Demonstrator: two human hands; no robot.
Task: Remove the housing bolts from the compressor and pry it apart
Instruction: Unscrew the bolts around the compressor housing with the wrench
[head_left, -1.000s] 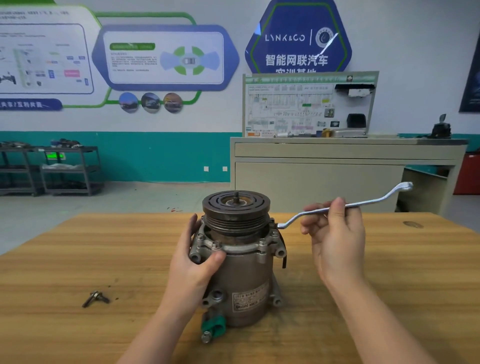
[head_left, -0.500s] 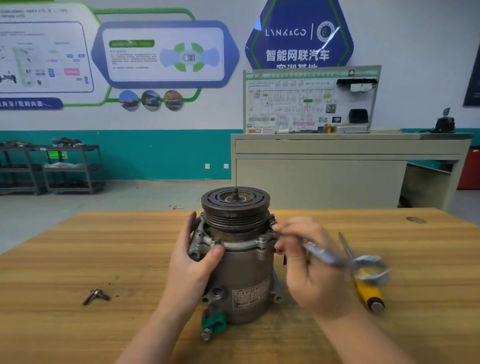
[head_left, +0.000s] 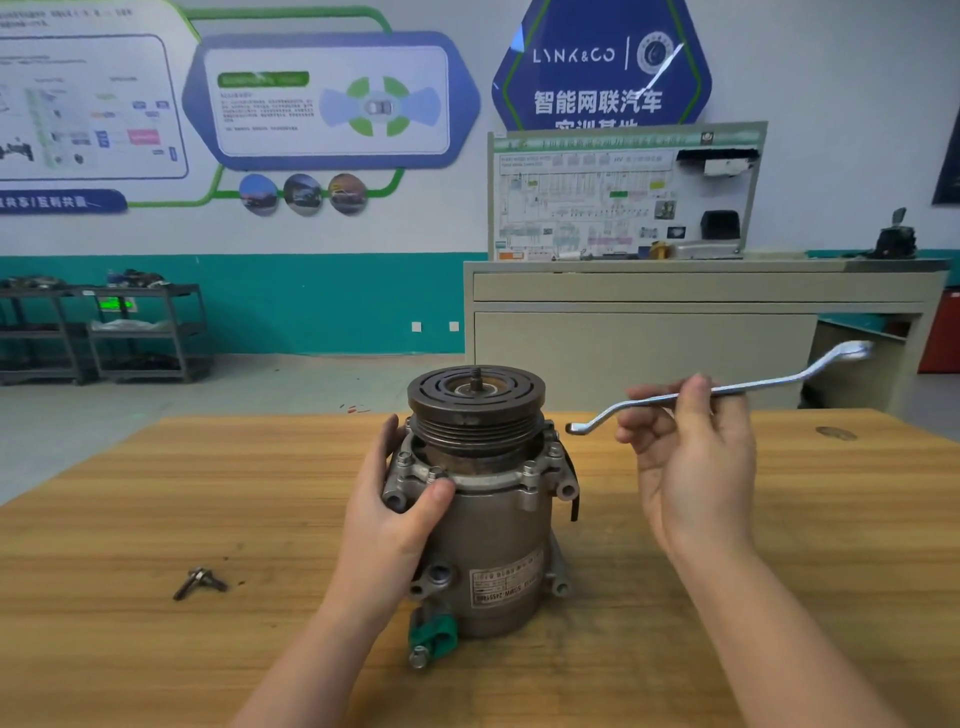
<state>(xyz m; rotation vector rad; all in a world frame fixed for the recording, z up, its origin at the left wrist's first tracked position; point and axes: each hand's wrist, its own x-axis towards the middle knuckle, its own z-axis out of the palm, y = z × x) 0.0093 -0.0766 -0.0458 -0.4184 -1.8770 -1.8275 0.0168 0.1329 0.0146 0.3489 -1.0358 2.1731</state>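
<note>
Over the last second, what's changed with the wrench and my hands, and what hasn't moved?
The right hand swung the wrench down toward the table half a second ago, then back up. Its near ring end now hangs just clear of the compressor, instead of on the right-side flange bolt as before. Unchanged: the left hand grips the compressor's flange, the compressor stands upright, and the loose bolts lie on the table.

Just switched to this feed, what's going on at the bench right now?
A person is working on a compressor standing upright on a wooden table. The left hand grips its upper housing flange to steady it. The right hand holds an offset ring wrench in the air, its near end just clear of the compressor. Two removed bolts lie on the table to the left.
</note>
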